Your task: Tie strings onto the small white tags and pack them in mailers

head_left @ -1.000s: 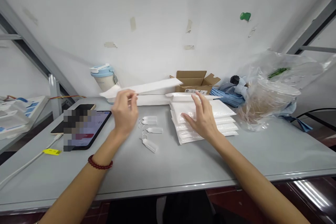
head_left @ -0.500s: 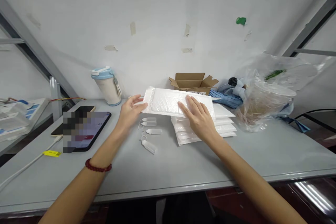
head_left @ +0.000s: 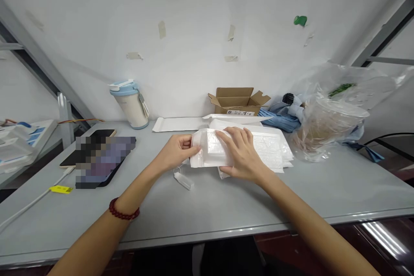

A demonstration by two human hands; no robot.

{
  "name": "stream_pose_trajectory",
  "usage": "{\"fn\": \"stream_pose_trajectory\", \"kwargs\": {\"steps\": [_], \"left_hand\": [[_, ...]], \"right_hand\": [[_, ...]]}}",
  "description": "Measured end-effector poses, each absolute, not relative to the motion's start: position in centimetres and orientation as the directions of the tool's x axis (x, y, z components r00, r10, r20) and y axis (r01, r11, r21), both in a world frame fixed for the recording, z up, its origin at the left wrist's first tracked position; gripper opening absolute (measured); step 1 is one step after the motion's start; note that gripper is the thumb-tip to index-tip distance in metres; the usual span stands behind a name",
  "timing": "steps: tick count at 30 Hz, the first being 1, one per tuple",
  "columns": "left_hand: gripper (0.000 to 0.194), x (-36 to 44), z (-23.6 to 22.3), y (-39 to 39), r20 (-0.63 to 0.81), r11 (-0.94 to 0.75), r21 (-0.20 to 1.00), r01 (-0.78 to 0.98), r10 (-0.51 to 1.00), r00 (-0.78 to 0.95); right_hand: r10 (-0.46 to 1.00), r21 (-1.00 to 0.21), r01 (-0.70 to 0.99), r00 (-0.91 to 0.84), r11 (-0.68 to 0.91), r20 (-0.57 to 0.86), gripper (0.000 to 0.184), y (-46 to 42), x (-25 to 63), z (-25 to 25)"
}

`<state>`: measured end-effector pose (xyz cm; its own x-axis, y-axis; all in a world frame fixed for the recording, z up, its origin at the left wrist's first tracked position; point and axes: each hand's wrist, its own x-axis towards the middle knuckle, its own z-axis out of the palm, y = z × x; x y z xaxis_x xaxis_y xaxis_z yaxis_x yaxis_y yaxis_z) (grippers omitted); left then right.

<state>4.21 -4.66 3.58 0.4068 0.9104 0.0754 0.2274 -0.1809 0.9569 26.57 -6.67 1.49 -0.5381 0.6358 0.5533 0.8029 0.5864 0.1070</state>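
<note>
My left hand pinches the left end of a white padded envelope between thumb and fingers. Across its middle lies my right hand, fingers over the top face and thumb at the lower edge, gripping it. Beneath it are more white padded envelopes in a stack, mostly covered. Behind the held one, a flat white envelope rests on the table. A small clear plastic bottle with a loop lies just below my left hand, which hides the spot where other bottles lay.
An open cardboard box stands at the back. Right of it are blue cloth and a clear plastic bag around a tub. On the left are a cream tumbler, two phones with a white cable, and the grey table's front edge.
One white envelope now lies at the back of the table. Both hands have come lower and nearer, my left hand moving right, and hold a padded envelope over the stack.
</note>
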Motion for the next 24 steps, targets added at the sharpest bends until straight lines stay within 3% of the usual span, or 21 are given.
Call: {"fn": "stream_pose_trajectory", "kwargs": {"steps": [5, 8, 11, 15, 18, 21, 24], "left_hand": [[0.018, 2.2, 4.6, -4.0, -0.003, -0.165, 0.923, 0.348, 0.900, 0.435], [0.014, 0.8, 5.4, -4.0, -0.210, -0.143, 0.843, 0.519, 0.800, 0.562], [0.018, 0.7, 5.4, -4.5, -0.382, -0.255, 0.715, 0.650, 0.636, 0.670], [0.019, 2.2, 4.8, -5.7, -0.332, -0.501, 0.496, 0.709, 0.646, 0.688], [0.022, 3.0, 4.4, -6.5, -0.295, -0.589, 0.400, 0.703, 0.643, 0.707], [0.020, 3.1, 4.4, -6.6, -0.269, -0.596, 0.425, 0.681, 0.635, 0.724], [0.015, 2.6, 5.4, -6.5, -0.134, -0.498, 0.622, 0.604, 0.693, 0.709]], "right_hand": [[0.545, 0.085, 0.801, -0.476, 0.592, 0.690, 0.053, -6.0, 27.3, 1.7], [0.569, 0.014, 0.815, -0.416, 0.579, 0.709, 0.047, -5.7, 27.6, 1.6], [0.628, -0.072, 0.819, -0.376, 0.569, 0.682, 0.047, -5.4, 27.8, 1.4], [0.669, -0.109, 0.817, -0.378, 0.566, 0.639, 0.048, -5.3, 27.6, 1.1], [0.680, -0.117, 0.817, -0.381, 0.565, 0.627, 0.047, -5.2, 27.6, 1.0], [0.685, -0.133, 0.816, -0.370, 0.563, 0.628, 0.048, -5.1, 27.6, 1.0], [0.691, -0.159, 0.813, -0.353, 0.560, 0.631, 0.049, -5.0, 27.7, 1.0]]}}
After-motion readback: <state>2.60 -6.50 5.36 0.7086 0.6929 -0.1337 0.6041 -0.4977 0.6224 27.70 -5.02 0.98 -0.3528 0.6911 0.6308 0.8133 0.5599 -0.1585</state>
